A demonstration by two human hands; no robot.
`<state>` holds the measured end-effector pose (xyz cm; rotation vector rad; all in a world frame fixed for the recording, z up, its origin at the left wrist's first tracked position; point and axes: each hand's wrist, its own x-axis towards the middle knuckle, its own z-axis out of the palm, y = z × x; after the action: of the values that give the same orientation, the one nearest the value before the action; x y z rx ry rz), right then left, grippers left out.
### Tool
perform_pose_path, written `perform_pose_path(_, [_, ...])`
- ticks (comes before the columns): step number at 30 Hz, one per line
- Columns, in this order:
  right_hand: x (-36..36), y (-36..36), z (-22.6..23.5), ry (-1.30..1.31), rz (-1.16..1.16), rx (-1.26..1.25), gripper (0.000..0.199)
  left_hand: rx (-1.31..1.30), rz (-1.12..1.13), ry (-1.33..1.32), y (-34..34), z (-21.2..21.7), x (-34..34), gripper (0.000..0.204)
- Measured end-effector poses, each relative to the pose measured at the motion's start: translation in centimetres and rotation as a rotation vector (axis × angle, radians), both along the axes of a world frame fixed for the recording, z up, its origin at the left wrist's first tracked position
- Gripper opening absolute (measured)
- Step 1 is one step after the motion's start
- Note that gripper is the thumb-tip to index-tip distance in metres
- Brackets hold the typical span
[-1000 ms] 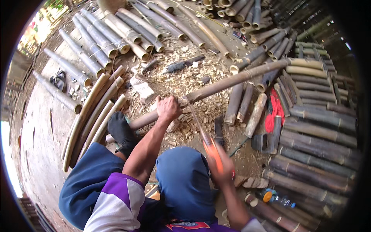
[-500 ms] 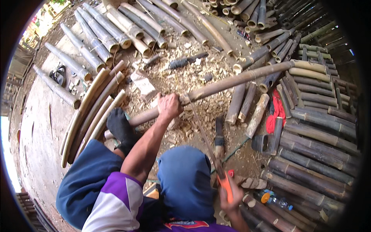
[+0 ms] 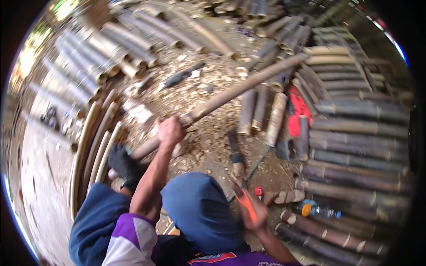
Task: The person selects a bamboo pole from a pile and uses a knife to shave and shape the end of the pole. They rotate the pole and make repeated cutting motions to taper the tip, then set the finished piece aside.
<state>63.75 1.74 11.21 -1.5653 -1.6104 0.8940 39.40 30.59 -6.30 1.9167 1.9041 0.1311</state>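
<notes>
Orange marks the saw (image 3: pixel 246 205), gripped by our right hand's (image 3: pixel 257 217) curled fingers at five o'clock, now off the pole (image 3: pixel 242 90) (eight to two), which our left hand (image 3: pixel 171 131) clasps at nine, so we judge sawing interrupted.

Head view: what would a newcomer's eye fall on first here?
First, the long bamboo pole crossing the centre diagonally, gripped by the left hand. Next, the orange-handled tool in the right hand, at lower right of centre. The bright red cloth also stands out, right of centre, beside bamboo pieces.
</notes>
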Motion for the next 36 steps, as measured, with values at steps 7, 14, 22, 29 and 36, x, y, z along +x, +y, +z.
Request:
perform_pose_path(7, [-3.5, 9.3, -6.4, -0.002, -0.031, -0.040, 0.042, 0.069, 0.002, 0.006, 0.7, -1.6, 0.5, 0.023])
perform_pose_path(14, [0.2, 4.2, -6.2, -0.059, -0.009, 0.112, 0.044, -0.008, -0.032, -0.005, 0.2, 0.2, 0.8, 0.030])
perform_pose_path(22, [0.1, 3.1, -4.8, -0.020, 0.001, 0.209, 0.052, -0.007, -0.027, 0.050, 0.0, 0.6, -0.2, 0.031])
perform_pose_path(29, [-4.1, 10.7, -7.3, -0.002, -0.059, 0.001, 0.053, 0.001, -0.071, -0.003, 1.1, -0.6, 0.1, 0.030])
perform_pose_path(36, [2.1, -0.2, -3.7, 0.063, 0.024, 0.123, 0.053, -0.005, -0.015, 0.047, 0.3, -0.4, -0.4, 0.032])
